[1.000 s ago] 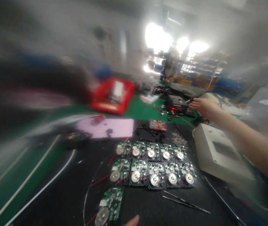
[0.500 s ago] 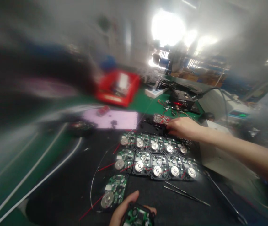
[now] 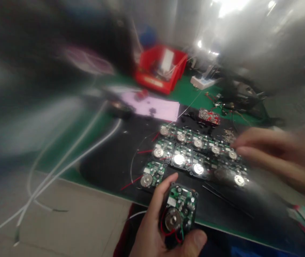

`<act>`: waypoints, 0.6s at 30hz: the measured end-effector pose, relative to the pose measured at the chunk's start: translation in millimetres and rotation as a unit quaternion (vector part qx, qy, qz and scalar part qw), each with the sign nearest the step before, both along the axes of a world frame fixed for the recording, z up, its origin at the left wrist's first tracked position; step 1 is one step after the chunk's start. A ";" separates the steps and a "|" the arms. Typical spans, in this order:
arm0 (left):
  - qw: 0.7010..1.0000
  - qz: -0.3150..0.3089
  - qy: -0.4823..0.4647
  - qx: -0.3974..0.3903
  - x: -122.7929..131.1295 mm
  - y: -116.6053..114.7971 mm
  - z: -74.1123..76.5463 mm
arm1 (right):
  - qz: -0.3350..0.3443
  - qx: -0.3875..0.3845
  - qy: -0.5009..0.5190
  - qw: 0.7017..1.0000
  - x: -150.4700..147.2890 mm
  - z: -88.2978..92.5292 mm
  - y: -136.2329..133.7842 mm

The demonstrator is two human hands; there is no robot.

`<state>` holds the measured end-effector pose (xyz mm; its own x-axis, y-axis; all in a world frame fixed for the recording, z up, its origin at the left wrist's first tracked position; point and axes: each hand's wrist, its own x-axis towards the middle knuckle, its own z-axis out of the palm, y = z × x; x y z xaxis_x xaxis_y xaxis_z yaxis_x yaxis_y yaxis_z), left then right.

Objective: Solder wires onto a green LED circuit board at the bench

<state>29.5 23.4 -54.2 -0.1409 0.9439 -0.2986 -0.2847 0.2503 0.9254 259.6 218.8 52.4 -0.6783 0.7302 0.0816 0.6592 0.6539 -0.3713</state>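
Observation:
My left hand is wrapped round a circuit board in a black housing, held tilted near the table's front edge. The board is green, with a round silver disc and red and green wires. Over the right end of the board rows is my right hand, blurred, thumb and forefinger pressed together; whatever is between them is too small to make out. Beneath and beside it lie several similar boards in rows, each with a silver disc. A single board with a red wire lies apart, just beyond my left hand.
Tweezers lie on the black mat. Behind the boards are a small box of metal parts, loose pins and a pink sheet. Farther back stand a red bin and a power strip. White cables cross the left edge.
My right hand has come back from beside the box of metal parts toward the near right. My left hand has lifted the housed board further into view. The camera view has tilted downward.

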 end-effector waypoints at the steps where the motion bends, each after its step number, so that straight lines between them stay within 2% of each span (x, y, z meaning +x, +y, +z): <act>1: 1.000 -0.005 -0.013 -0.002 2.5 0.8 -0.6 | 0.015 -0.002 0.029 0.999 2.4 -1.8 -18.8; 4: 0.999 -0.021 -0.043 0.021 9.3 2.5 -5.3 | 0.024 -0.018 0.070 0.997 4.8 -18.3 -65.5; 7: 0.997 -0.028 -0.050 0.048 13.7 2.8 -8.9 | 0.068 -0.041 0.102 0.992 -3.0 -35.5 -88.0; 10: 0.996 -0.030 -0.053 0.058 16.0 2.7 -8.9 | 0.093 -0.070 0.119 0.986 -14.9 -40.7 -92.6; 14: 0.996 -0.038 -0.047 0.060 18.1 2.0 -6.9 | 0.150 -0.057 0.101 0.982 -21.6 -37.7 -94.1; 15: 0.997 -0.038 -0.038 0.062 18.6 1.7 -6.4 | 0.153 -0.051 0.101 0.982 -21.5 -37.3 -95.1; 18: 0.996 -0.037 -0.042 0.064 19.9 1.1 -4.7 | 0.106 -0.040 0.125 0.986 -19.9 -37.9 -97.7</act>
<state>49.4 24.5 -59.0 -0.0483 0.9819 -0.1830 -0.3476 0.1552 0.9247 239.7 121.0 14.5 -0.7826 0.5849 0.2130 0.3922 0.7290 -0.5610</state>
